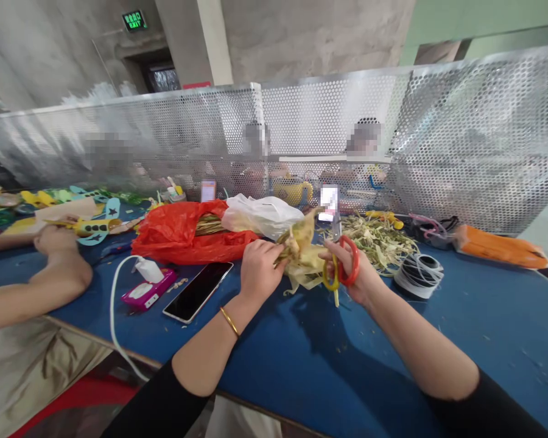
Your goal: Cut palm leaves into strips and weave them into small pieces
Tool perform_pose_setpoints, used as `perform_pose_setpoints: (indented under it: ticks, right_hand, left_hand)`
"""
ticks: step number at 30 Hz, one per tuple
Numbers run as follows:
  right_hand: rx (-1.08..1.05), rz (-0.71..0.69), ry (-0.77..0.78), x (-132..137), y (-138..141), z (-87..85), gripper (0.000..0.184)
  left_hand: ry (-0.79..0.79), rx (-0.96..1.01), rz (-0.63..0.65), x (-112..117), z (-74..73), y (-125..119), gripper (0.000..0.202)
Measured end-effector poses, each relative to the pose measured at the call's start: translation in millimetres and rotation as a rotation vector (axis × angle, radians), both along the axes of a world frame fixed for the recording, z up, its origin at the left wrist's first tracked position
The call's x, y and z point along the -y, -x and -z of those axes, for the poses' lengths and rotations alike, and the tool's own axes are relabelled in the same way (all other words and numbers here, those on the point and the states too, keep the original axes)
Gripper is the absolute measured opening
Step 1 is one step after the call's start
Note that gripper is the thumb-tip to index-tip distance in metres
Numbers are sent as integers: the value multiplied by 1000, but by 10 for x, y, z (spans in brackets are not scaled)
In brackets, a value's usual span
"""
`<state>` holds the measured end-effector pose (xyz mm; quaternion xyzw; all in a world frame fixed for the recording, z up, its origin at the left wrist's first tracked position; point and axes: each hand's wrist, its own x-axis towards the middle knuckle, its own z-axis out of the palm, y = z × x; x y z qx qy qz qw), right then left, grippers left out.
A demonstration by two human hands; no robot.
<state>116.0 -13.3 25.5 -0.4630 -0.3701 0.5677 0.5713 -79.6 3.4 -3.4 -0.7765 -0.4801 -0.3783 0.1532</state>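
My left hand (261,267) is closed around a bunch of dried, yellowish husk leaves (307,238), held above the blue table with loose ends hanging down. In my right hand (357,275) is a pair of scissors (349,260) with one red and one yellow handle loop. Its blades point up and away, beside the husk; whether they touch it I cannot tell. A heap of cut husk scraps (377,243) lies behind my right hand. Just right of that hand stands a spool of white string (419,275).
Left of my hands lie a black phone (198,292), a magenta power bank (150,289) with a white cable, and a red plastic bag (173,234). An orange packet (500,246) is at right. A co-worker's arm (41,292) rests at far left. Perforated metal screens (324,112) stand behind.
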Motion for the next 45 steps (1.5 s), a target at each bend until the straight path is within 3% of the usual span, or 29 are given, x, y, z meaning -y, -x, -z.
perform_pose_setpoints:
  ticks: [3, 7, 10, 13, 19, 27, 34, 38, 45]
  right_hand:
    - [245, -72, -73, 56, -180, -39, 42]
    - [538, -347, -184, 122, -397, -119, 50]
    - [713, -577, -246, 173, -435, -185, 53]
    - [816, -654, -267, 201, -378, -186, 52]
    - [885, -640, -234, 182, -283, -72, 46]
    - [927, -621, -211, 198, -235, -96, 41]
    - [1065, -506, -234, 150, -231, 18, 37]
    - [1135, -421, -209, 140, -200, 76, 34]
    - [1245, -366, -212, 144, -150, 33, 37]
  left_hand:
    - [2, 53, -84, -83, 3, 101, 20]
    - [-11, 38, -171, -109, -34, 189, 24]
    - [-22, 20, -218, -93, -58, 212, 26]
    - [-25, 15, -233, -80, -60, 210, 24]
    - [-17, -21, -171, -58, -46, 172, 23]
    - [6, -88, -156, -49, -50, 150, 17]
    - [-74, -192, -4, -14, -90, 122, 20]
    - [-70, -183, 5, -7, -83, 111, 21]
    - [-85, -177, -3, -28, -41, 114, 23]
